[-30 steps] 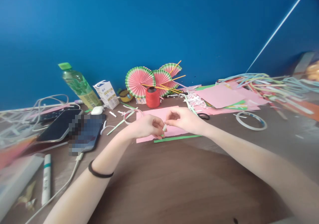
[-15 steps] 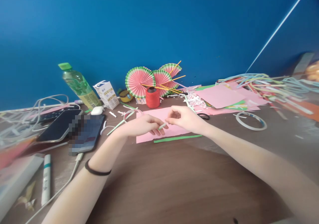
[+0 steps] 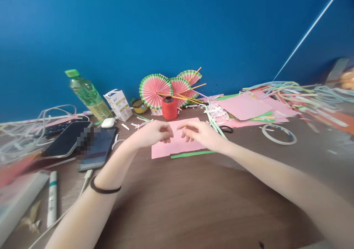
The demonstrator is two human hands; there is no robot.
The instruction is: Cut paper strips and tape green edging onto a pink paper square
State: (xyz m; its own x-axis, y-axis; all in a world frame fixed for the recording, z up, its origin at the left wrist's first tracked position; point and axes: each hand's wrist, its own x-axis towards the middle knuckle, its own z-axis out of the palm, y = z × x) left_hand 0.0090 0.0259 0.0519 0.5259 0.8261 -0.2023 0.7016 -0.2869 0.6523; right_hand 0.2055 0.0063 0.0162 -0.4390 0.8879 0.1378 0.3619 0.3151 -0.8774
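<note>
Head view, left to right: a tangle of clear and white cables [image 3: 24, 131] lies at the far left of the bench [image 3: 193, 197]. Next are two dark-screened phones [image 3: 68, 140] side by side, with a white marker [image 3: 52, 201] nearer the wearer. A green-capped bottle [image 3: 90, 94], a white carton [image 3: 118, 105] and a small white case [image 3: 108, 123] stand behind the phones.

Left hand [image 3: 155, 132]: fingers curled, tips close together, over the left part of the pink sheet [image 3: 178, 147]; whether it grips anything cannot be told. The pink sheet lies flat at centre, between and beneath the hands. A green strip [image 3: 192, 154] lies along its near edge. A red thread spool [image 3: 169, 110] stands behind the sheet, in front of pleated pink-and-green fans [image 3: 155, 90].

Right hand [image 3: 203, 132]: partly open, index finger extended toward the left fingertips, a narrow gap between; no held item visible. Farther right: stacked pink paper [image 3: 243, 107], a tape roll [image 3: 282, 143] lying flat, and loose coloured strips [image 3: 309, 94].
</note>
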